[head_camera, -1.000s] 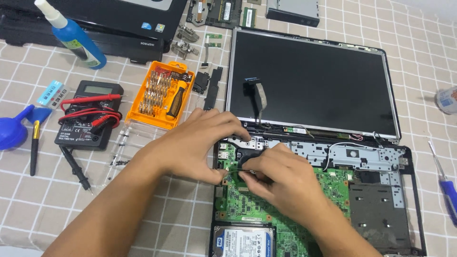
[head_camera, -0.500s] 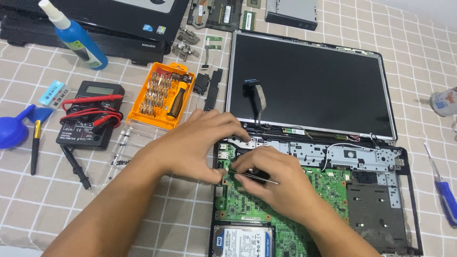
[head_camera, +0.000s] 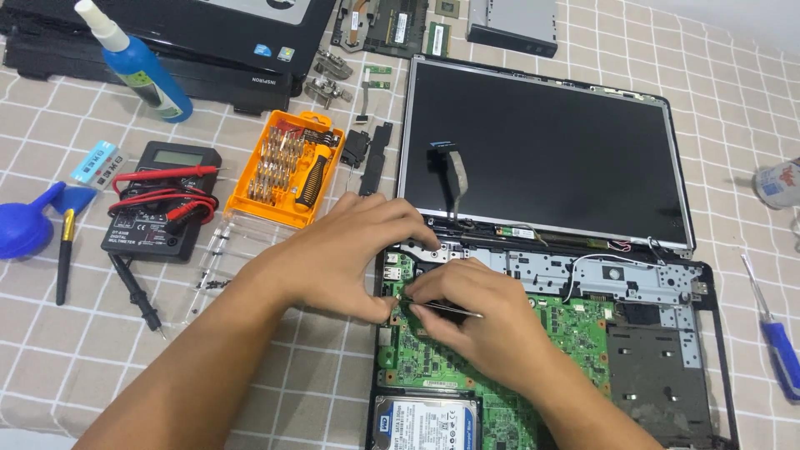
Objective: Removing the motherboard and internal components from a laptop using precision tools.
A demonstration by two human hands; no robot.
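An opened laptop [head_camera: 550, 275] lies on a table covered with a beige checked cloth [head_camera: 733, 92], its dark screen [head_camera: 542, 146] folded flat away from the viewer and its base stripped to show the green circuit board [head_camera: 575, 329], with a silver hard drive [head_camera: 425, 423] at the near edge. Both of the person's hands meet over the board's left end. The left hand [head_camera: 350, 250] is curled, fingertips pinched together and pressing on the board's upper left corner; the right hand [head_camera: 479, 312] is closed around slim metal tweezers [head_camera: 446, 308], their tips aimed left toward the left fingertips (what the tips grip, if anything, is too small to tell). Work this fine seems best done with both wrists resting on the frame, the left fingers steadying the spot while the tweezers move slowly and stay level, clear of neighbouring parts. To the left on the cloth sit an orange screwdriver bit set [head_camera: 287, 171], a black multimeter [head_camera: 162, 200] with red and black leads, a blue dust blower [head_camera: 25, 225] and a blue spray bottle [head_camera: 137, 62]. A second black laptop [head_camera: 208, 42] lies along the far left edge, with small removed parts beside it. At the right lies a blue-handled screwdriver [head_camera: 779, 342]. Nothing of the room beyond the table shows.
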